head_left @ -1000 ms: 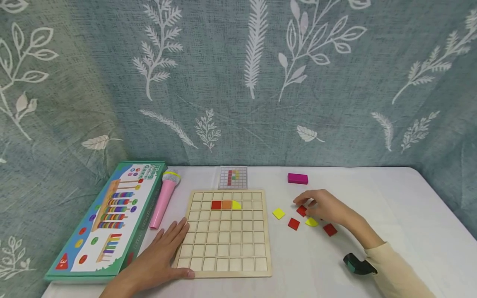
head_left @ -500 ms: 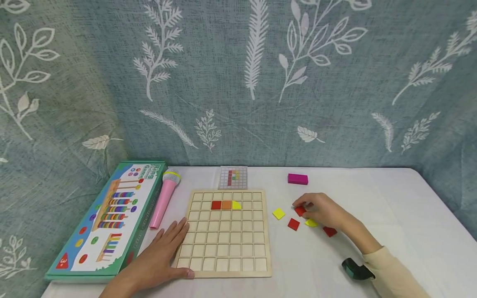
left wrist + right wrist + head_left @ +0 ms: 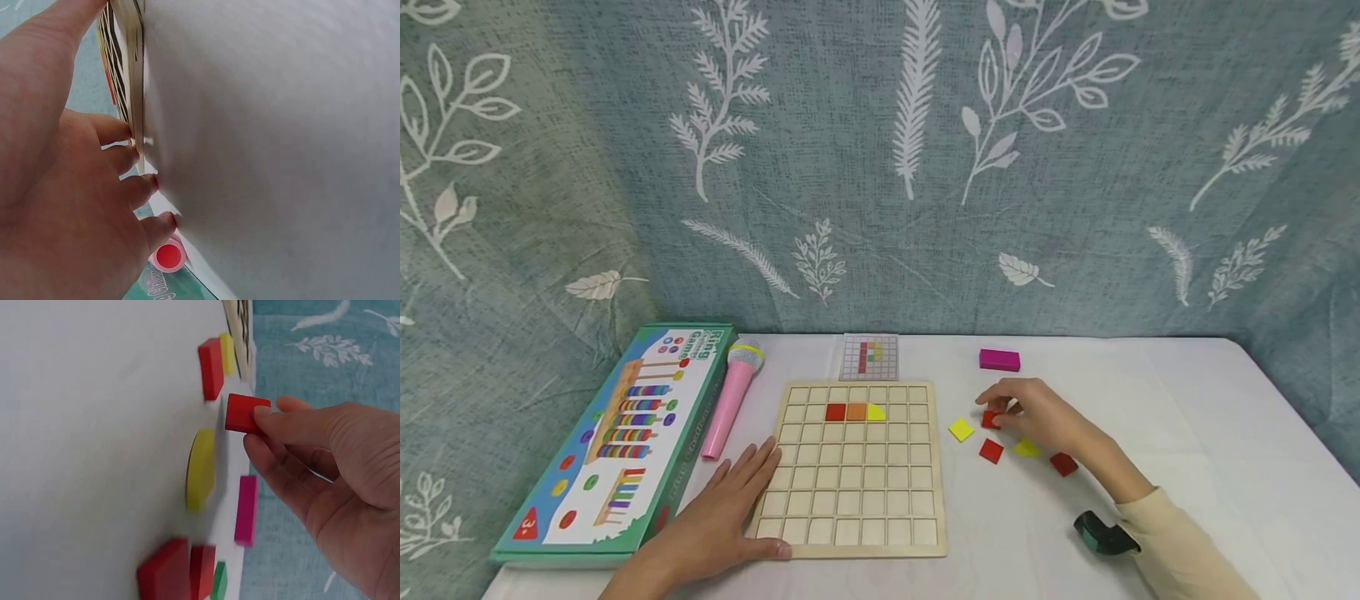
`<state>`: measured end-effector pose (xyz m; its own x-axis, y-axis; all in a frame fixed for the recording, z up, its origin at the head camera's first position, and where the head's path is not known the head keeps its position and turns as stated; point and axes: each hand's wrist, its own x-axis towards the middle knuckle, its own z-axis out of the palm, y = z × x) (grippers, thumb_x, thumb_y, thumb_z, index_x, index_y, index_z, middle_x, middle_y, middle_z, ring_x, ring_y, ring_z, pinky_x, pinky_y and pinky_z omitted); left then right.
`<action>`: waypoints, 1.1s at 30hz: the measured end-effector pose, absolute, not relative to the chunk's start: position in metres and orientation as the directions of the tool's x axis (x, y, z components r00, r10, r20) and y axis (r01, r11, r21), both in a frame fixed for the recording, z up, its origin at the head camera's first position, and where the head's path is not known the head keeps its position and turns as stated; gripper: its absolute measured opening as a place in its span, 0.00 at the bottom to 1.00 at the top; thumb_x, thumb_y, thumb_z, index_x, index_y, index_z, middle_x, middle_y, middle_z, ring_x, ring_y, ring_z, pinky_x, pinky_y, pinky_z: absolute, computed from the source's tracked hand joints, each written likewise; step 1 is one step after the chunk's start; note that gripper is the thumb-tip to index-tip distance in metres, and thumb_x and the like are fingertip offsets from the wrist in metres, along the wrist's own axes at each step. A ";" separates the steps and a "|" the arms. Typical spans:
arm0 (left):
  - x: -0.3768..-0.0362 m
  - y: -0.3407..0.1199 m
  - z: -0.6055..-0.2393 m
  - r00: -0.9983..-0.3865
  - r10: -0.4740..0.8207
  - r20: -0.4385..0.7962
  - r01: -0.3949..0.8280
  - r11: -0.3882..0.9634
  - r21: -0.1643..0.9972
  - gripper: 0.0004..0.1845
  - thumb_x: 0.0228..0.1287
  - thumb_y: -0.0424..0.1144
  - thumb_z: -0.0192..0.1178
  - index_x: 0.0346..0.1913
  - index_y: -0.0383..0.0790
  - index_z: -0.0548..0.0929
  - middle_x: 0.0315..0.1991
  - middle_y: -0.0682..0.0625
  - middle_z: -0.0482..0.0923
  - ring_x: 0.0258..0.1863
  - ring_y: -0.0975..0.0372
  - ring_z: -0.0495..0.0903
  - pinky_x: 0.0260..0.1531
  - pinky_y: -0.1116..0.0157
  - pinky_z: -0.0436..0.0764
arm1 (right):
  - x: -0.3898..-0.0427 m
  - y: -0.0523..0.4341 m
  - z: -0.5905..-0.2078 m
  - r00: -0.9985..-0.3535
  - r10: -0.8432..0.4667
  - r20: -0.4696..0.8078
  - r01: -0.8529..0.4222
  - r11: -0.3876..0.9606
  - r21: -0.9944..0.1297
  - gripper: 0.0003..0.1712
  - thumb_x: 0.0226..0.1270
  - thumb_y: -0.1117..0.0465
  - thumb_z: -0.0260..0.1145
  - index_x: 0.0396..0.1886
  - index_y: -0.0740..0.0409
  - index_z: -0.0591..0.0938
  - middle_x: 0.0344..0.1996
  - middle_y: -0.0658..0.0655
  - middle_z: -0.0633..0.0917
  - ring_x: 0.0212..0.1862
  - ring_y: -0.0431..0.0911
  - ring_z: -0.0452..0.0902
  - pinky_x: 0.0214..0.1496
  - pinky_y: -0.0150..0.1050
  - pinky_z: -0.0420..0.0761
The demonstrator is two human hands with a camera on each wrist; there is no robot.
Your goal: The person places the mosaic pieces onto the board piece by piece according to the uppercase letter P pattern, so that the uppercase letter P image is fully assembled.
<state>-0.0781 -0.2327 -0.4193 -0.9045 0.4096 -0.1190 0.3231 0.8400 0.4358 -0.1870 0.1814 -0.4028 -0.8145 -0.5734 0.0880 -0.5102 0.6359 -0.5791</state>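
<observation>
My right hand (image 3: 1037, 414) pinches a red square tile (image 3: 242, 414) between thumb and fingers, raised off the white table in the right wrist view. Below it lie a yellow curved tile (image 3: 1026, 449) and a red tile (image 3: 991, 451); a yellow square tile (image 3: 961, 430) is to their left. My left hand (image 3: 722, 517) rests with spread fingers along the left edge of a wooden grid board (image 3: 850, 504), its thumb at the front corner. A red tile (image 3: 836, 412), an orange tile (image 3: 856, 412) and a yellow quarter-round tile (image 3: 876, 412) sit side by side in the board's second row.
Behind the board lies a pattern card (image 3: 869, 358). A purple block (image 3: 999, 360) stands at the back right. On the left are a pink microphone (image 3: 730, 404) and a game box (image 3: 617, 442). Another red tile (image 3: 1063, 464) and a green tile (image 3: 219, 581) lie near my right wrist.
My right hand has picked up the red tile from among the loose tiles and moved left with it, uncovering the yellow curved tile. The left hand and board stay put.
</observation>
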 end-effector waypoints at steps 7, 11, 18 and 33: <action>-0.079 -0.233 -0.421 -0.906 0.409 -0.111 0.325 0.838 0.439 0.60 0.37 0.73 0.56 0.70 0.38 0.51 0.70 0.44 0.46 0.69 0.49 0.43 0.65 0.50 0.43 | -0.191 0.162 -0.399 -0.795 -0.595 0.119 -0.540 0.604 -0.587 0.15 0.54 0.70 0.66 0.43 0.61 0.81 0.32 0.48 0.81 0.34 0.39 0.74 0.39 0.30 0.80; -0.079 -0.233 -0.421 -0.907 0.405 -0.115 0.321 0.842 0.435 0.60 0.37 0.73 0.56 0.70 0.38 0.51 0.71 0.45 0.46 0.69 0.49 0.43 0.65 0.49 0.43 | -0.193 0.149 -0.399 -0.789 -0.600 0.135 -0.549 0.590 -0.592 0.15 0.54 0.69 0.66 0.43 0.60 0.81 0.32 0.48 0.81 0.34 0.39 0.73 0.39 0.30 0.80; -0.078 -0.234 -0.422 -0.907 0.408 -0.105 0.329 0.841 0.430 0.60 0.37 0.73 0.56 0.70 0.38 0.51 0.71 0.45 0.45 0.69 0.49 0.43 0.65 0.49 0.43 | -0.195 0.123 -0.406 -0.769 -0.615 0.174 -0.566 0.530 -0.631 0.13 0.54 0.68 0.66 0.42 0.58 0.82 0.32 0.46 0.82 0.35 0.37 0.74 0.40 0.30 0.79; -0.078 -0.234 -0.422 -0.908 0.405 -0.109 0.321 0.837 0.444 0.61 0.37 0.73 0.57 0.70 0.37 0.51 0.71 0.46 0.45 0.69 0.49 0.43 0.64 0.46 0.43 | -0.201 0.070 -0.407 -0.727 -0.662 0.180 -0.597 0.482 -0.641 0.11 0.54 0.67 0.67 0.40 0.57 0.83 0.33 0.47 0.82 0.35 0.37 0.75 0.40 0.30 0.79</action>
